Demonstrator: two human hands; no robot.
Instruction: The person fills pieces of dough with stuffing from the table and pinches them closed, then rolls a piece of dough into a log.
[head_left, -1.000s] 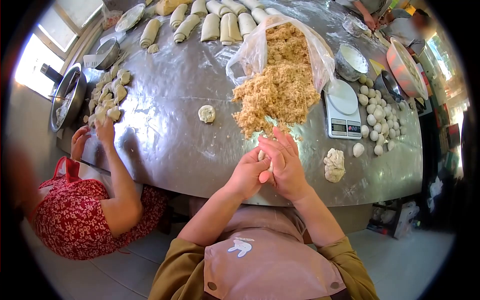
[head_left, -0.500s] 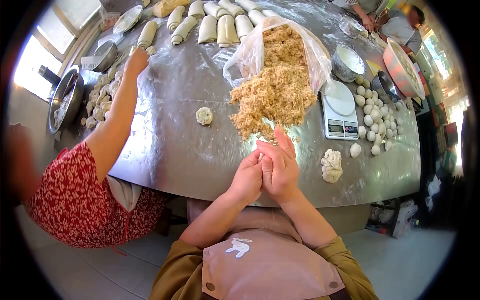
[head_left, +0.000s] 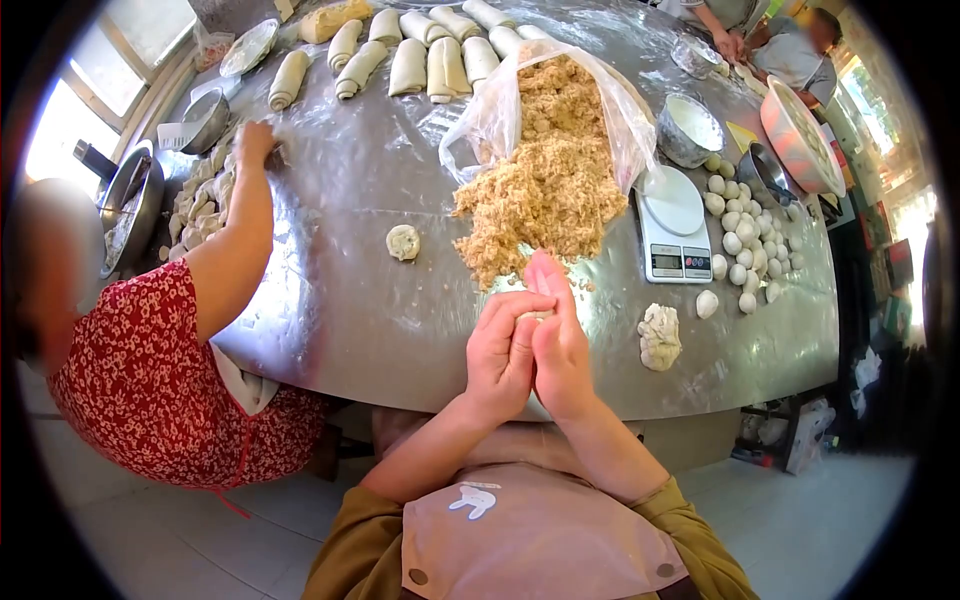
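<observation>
Over the near part of the metal table, my left hand (head_left: 499, 348) and my right hand (head_left: 563, 352) are pressed together around a dough ball (head_left: 536, 315). Only a pale sliver of it shows between my fingers and thumbs. My left fingers curl around it, while my right fingers point forward alongside. Just beyond my fingertips lies a heap of crumbly brown filling (head_left: 548, 190), spilling from a clear plastic bag (head_left: 632, 120). A round flattened piece of dough (head_left: 402, 242) rests to the left of the heap. To my right sits a rough lump of dough (head_left: 659, 337).
A kitchen scale (head_left: 675, 225) stands right of the filling, beside several dough balls (head_left: 745, 235) and a metal bowl (head_left: 689, 130). Rolled dough pieces (head_left: 408, 66) line the back. At left, a co-worker's hand (head_left: 254, 143) is over cut dough pieces (head_left: 200, 200). Other people work at far right.
My hands have shifted slightly, and more of the dough shows between them. The co-worker's arm at left has drawn back from the dough rolls toward the cut pieces.
</observation>
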